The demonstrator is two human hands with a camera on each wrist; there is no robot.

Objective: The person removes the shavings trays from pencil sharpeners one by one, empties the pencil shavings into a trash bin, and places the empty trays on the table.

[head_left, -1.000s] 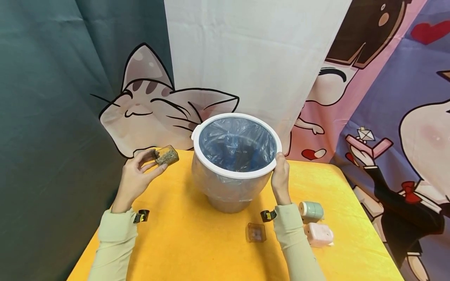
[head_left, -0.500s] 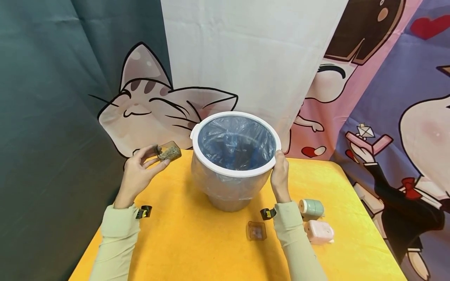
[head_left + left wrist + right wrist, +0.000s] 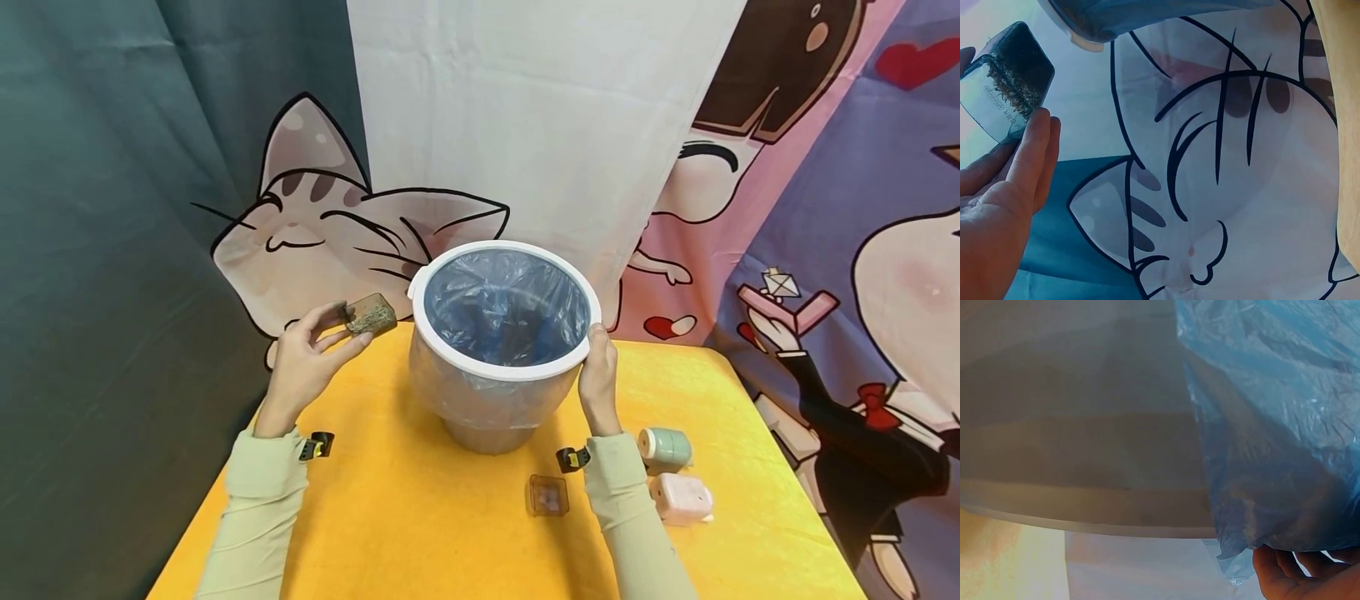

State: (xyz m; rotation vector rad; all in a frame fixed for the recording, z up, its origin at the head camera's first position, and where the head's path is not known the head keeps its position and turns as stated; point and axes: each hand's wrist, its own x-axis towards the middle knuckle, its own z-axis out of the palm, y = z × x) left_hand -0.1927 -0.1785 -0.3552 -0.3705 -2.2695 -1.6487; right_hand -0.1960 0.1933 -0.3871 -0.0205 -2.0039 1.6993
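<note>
My left hand (image 3: 311, 367) pinches a small see-through box (image 3: 372, 317) that holds dry, curly bits like shavings. It is raised left of a trash can (image 3: 487, 437), apart from the rim. In the left wrist view, the box (image 3: 1019, 81) tilts between thumb and fingers, with the bits lying along one side. A clear bluish bag (image 3: 510, 308) lines the trash can and folds over its white rim. My right hand (image 3: 598, 379) grips that rim on the right. The right wrist view shows its fingers (image 3: 1272, 575) under the edge of the bag (image 3: 1272, 425).
On the yellow table (image 3: 420, 533), another small clear box (image 3: 548, 496) lies in front of the trash can. A green device (image 3: 666, 448) and a pink device (image 3: 682, 498) lie by my right forearm. A cartoon-printed curtain (image 3: 547, 125) hangs close behind.
My left hand has moved slightly right and up with the box, nearer the trash can. The bits show in a different lie inside the box. My right hand stays on the rim.
</note>
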